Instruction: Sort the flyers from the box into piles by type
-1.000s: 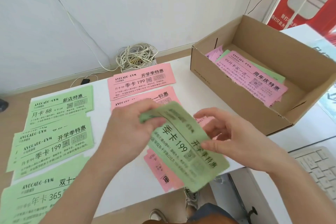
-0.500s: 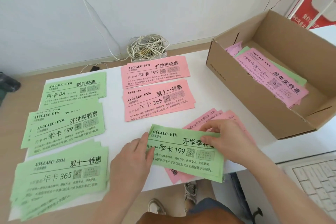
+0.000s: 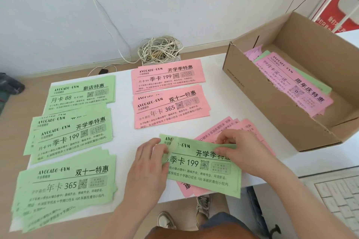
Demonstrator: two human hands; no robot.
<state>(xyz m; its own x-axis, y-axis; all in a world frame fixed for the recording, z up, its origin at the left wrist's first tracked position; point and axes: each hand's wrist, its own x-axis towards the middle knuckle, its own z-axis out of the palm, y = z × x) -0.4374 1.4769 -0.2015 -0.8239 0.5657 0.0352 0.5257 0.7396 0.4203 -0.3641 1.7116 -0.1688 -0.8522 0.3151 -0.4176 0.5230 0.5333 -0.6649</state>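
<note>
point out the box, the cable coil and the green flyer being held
box [image 3: 262,93] head view, outer near wall
cable coil [image 3: 159,50] head view, middle of the tangle
held flyer [image 3: 184,163] head view, printed face at the price

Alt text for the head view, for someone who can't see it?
The left hand and right hand pinch green flyers over a pink pile at the table's front edge. Three green piles lie left, two pink piles centre; the cardboard box at right holds more flyers.
</note>
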